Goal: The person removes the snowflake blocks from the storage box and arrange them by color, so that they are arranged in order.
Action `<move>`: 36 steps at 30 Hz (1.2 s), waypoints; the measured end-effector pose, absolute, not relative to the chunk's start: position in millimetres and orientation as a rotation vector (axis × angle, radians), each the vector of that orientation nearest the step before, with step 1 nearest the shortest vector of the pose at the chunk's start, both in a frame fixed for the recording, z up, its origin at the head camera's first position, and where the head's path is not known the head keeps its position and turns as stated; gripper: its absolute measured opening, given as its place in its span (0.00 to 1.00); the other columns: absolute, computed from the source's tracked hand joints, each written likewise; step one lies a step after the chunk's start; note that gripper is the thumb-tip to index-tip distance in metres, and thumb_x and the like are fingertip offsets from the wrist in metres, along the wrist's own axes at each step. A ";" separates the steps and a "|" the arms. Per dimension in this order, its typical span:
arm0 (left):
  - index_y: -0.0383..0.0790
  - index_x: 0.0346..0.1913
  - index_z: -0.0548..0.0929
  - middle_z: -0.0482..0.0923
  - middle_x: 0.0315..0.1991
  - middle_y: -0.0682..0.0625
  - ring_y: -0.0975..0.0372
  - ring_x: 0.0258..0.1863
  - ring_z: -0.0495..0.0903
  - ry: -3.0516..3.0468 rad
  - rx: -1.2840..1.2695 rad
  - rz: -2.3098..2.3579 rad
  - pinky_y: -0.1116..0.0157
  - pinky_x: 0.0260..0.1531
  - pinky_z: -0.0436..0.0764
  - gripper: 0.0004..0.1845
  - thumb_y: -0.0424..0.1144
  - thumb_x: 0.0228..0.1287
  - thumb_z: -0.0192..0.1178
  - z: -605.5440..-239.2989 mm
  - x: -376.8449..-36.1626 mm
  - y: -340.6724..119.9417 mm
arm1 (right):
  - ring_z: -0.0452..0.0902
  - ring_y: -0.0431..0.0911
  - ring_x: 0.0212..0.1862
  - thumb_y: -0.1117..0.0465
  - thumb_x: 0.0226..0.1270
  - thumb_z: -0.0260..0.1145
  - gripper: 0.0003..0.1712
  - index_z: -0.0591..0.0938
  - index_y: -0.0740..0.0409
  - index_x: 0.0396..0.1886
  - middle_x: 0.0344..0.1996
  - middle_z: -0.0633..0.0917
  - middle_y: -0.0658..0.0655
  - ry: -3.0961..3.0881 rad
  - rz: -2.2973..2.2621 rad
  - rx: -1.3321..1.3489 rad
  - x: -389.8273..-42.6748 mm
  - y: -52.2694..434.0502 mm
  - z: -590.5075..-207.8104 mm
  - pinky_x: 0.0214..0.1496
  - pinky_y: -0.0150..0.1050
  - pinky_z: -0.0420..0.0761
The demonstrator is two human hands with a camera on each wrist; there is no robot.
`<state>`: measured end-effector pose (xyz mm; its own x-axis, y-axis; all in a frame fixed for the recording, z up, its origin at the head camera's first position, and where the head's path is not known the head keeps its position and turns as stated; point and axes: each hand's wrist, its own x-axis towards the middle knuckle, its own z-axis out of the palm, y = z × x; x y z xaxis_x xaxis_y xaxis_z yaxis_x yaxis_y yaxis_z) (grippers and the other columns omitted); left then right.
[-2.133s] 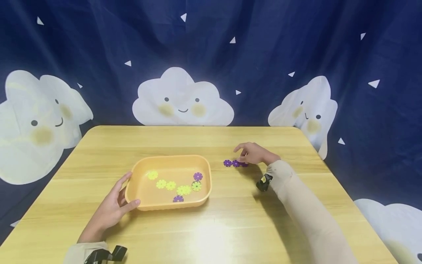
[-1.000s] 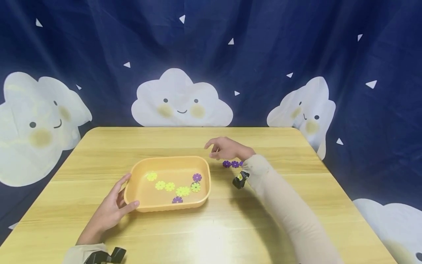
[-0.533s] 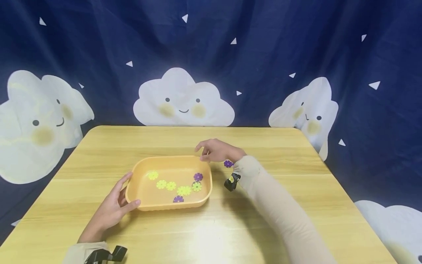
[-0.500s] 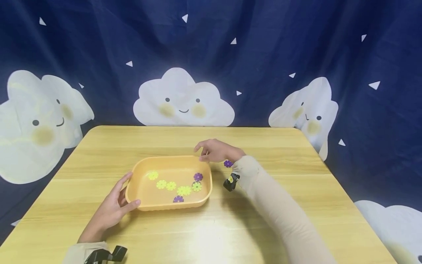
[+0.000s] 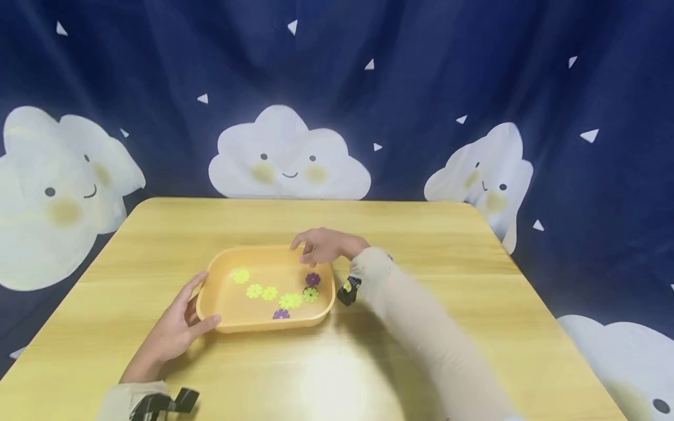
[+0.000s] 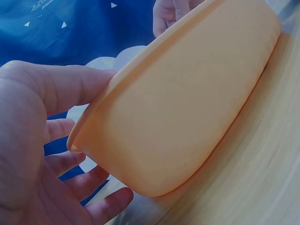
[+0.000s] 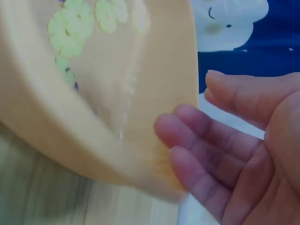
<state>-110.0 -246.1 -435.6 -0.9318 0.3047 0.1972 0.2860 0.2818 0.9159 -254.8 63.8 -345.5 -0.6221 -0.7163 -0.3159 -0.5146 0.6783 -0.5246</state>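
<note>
A navy curtain (image 5: 332, 76) printed with smiling white clouds (image 5: 288, 137) (and small triangles (image 5: 590, 135)) hangs behind a wood-grained table (image 5: 447, 240).

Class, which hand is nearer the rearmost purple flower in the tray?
Right. The right hand is at the far right corner of the tray, beyond the purple flower; the left hand holds the tray's left end.

Tray (image 5: 223, 298) is smooth plastic, satin outside, slight shine inside. Flower discs (image 5: 240, 275) look like thin plastic. Tabletop (image 5: 253, 365): wood grain, smooth, glossy at the glare. Backdrop (image 5: 337, 76) is creased cloth. Sleeves (image 5: 426, 327): matt cloth. Wrist units (image 5: 186, 400) look hard plastic.
</note>
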 end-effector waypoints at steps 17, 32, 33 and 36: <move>0.32 0.76 0.39 0.37 0.74 0.27 0.29 0.65 0.54 2.500 0.567 1.767 0.81 0.50 0.70 0.49 0.28 0.63 0.63 -432.7 -114.5 -247.7 | 0.78 0.52 0.50 0.54 0.72 0.60 0.29 0.67 0.48 0.71 0.71 0.64 0.56 2.219 -0.485 -0.517 -246.0 31.4 -348.5 0.50 0.41 0.82; 0.30 0.75 0.39 0.40 0.72 0.23 0.30 0.63 0.57 2.464 0.543 1.804 0.77 0.49 0.74 0.48 0.26 0.62 0.63 -437.4 -109.2 -245.7 | 0.58 0.38 0.16 0.60 0.74 0.57 0.28 0.64 0.54 0.71 0.24 0.73 0.48 2.130 -0.542 -0.681 -245.8 4.7 -367.4 0.27 0.32 0.67; 0.30 0.75 0.39 0.40 0.72 0.24 0.30 0.63 0.58 2.469 0.536 1.796 0.77 0.49 0.74 0.48 0.27 0.63 0.63 -437.4 -109.7 -245.8 | 0.61 0.38 0.18 0.61 0.74 0.58 0.28 0.64 0.55 0.71 0.26 0.75 0.49 2.132 -0.549 -0.706 -246.7 4.1 -368.4 0.28 0.31 0.69; 0.31 0.75 0.39 0.40 0.72 0.24 0.30 0.63 0.58 2.480 0.533 1.781 0.78 0.49 0.74 0.48 0.27 0.63 0.63 -436.7 -110.7 -246.2 | 0.73 0.39 0.27 0.65 0.72 0.59 0.28 0.65 0.58 0.69 0.23 0.79 0.51 2.117 -0.587 -0.770 -249.5 5.3 -369.8 0.35 0.28 0.72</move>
<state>-110.7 -246.2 -436.7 -0.9399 0.2995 0.1640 0.2511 0.2808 0.9263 -249.5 5.3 -369.8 -0.5022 -0.6907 -0.5202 -0.3245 0.7082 -0.6270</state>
